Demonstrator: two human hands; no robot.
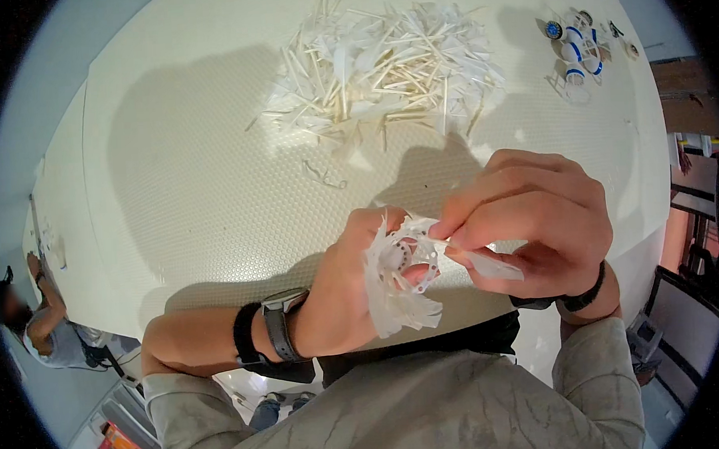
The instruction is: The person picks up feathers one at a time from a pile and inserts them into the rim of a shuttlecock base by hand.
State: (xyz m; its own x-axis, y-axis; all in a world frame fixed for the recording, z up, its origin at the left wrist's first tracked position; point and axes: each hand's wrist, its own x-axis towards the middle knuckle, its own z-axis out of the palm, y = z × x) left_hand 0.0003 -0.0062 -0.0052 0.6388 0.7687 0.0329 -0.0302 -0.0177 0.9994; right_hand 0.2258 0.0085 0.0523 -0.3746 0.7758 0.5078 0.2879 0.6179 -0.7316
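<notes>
White feathered ring (395, 257) gripped in my left hand (338, 286), up over the tabletop (214, 191), and my right hand (540, 217) pinches a feather (494, 265) right by its rim. Messy feather pile (393, 70) sits farther back, lol.

Perforated ring (433, 265): rigid, plastic-looking, smooth between its small holes
Feathers around the ring (407, 309): thin, papery-looking vanes, matt, slightly translucent
Pinched feather (496, 265): smooth, soft-looking vane, matt
Feather pile (393, 70): smooth, stiff quills with a faint sheen, mixed with matt, filmy vanes
Tabletop (214, 207): plastic-looking surface, finely dimpled, glossy where light strikes
Wristwatch (285, 297): metal-looking case with a slight shine; matt band, material unclear
Wrist strap (245, 334): matt, fabric-looking
Shirt (423, 398): soft cloth, matt, creased
Blue-banded pieces (573, 52): smooth, plastic-looking
</notes>
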